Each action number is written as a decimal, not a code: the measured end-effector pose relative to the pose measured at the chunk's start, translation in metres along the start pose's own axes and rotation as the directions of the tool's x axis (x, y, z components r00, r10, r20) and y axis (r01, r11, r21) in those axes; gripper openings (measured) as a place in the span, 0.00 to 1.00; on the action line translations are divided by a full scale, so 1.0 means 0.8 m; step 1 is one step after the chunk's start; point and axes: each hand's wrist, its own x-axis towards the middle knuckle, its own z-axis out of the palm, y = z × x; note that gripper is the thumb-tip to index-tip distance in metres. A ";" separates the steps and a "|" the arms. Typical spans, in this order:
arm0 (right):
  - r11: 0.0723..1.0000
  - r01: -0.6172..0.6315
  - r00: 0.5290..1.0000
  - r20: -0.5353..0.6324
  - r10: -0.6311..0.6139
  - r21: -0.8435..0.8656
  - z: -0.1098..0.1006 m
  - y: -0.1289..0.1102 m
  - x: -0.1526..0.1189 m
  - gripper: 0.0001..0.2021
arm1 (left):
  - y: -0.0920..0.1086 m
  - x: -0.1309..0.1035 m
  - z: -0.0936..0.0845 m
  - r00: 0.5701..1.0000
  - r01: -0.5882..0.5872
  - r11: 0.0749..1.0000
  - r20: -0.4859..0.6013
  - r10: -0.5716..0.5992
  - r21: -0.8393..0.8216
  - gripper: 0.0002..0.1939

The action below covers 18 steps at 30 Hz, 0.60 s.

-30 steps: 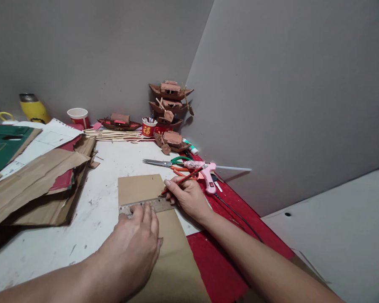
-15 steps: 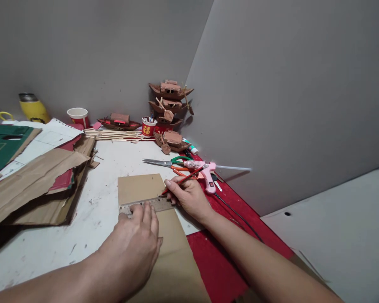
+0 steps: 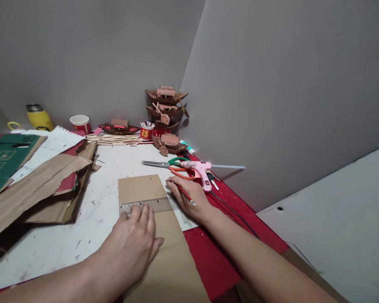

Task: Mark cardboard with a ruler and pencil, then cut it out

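A long strip of brown cardboard (image 3: 167, 252) lies lengthwise in front of me, its far edge near the middle of the table. Across it sits a clear ruler (image 3: 162, 205). My left hand (image 3: 134, 240) presses the ruler down with fingers laid flat and the thumb out to the side. Just off the strip's right edge, my right hand (image 3: 189, 195) grips a red pencil (image 3: 185, 193), which now slants back over the hand. The pencil's writing tip is hidden by the fingers. Small dark marks show on the cardboard beyond the ruler.
Beyond my right hand lie scissors (image 3: 158, 164) and a pink glue gun (image 3: 204, 170) with its cord. Cardboard pieces (image 3: 34, 185) are piled at left. Model boats (image 3: 166, 111), cups (image 3: 80, 123), thin sticks (image 3: 113, 139) and a yellow bottle (image 3: 40, 118) line the back wall.
My right hand has drawn back from the ruler, and the pencil has swung from pointing at the cardboard to lying back over the hand. My left hand stays on the ruler.
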 end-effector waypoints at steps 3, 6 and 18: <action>1.000 0.002 1.000 -0.008 -0.002 0.003 -0.002 -0.001 0.002 0.13 | 0.008 -0.007 -0.005 1.000 0.020 0.999 0.001 -0.020 -0.032 0.31; 1.000 0.016 1.000 -0.020 -0.016 0.026 -0.005 0.001 0.004 0.13 | 0.018 -0.018 -0.009 0.999 0.033 0.996 0.039 -0.029 -0.082 0.35; 0.995 0.058 0.998 -0.044 -0.055 0.082 -0.013 -0.005 -0.001 0.13 | 0.047 -0.052 -0.016 0.984 0.037 0.976 0.180 0.003 -0.217 0.38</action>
